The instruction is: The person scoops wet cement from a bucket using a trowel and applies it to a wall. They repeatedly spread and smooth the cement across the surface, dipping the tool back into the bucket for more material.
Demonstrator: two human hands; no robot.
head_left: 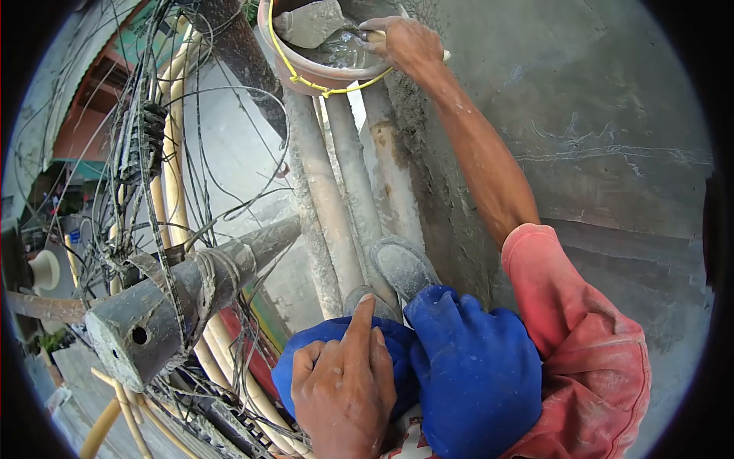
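At the top of the head view, my right hand (pixel 409 46) is closed around the handle of a trowel (pixel 312 24). Its grey-coated blade lies inside a bucket (pixel 344 75) containing wet grey mortar (pixel 344 53). A yellow cord handle (pixel 326 92) hangs across the bucket's near side. My left hand (pixel 344 390) lies over my blue-trousered knee, index finger stretched forward and the other fingers loosely bent, holding nothing. My dusty shoes (pixel 403 266) stand on pale poles (pixel 329 191) running toward the bucket.
A grey plastered wall (pixel 581 122) rises along the right, with rough mortar (pixel 405 115) near its edge. On the left, tangled black cables (pixel 141 145) hang around a thick metal beam (pixel 168 314) with a hole. A dark post (pixel 241 61) stands beside the bucket. Ground lies far below.
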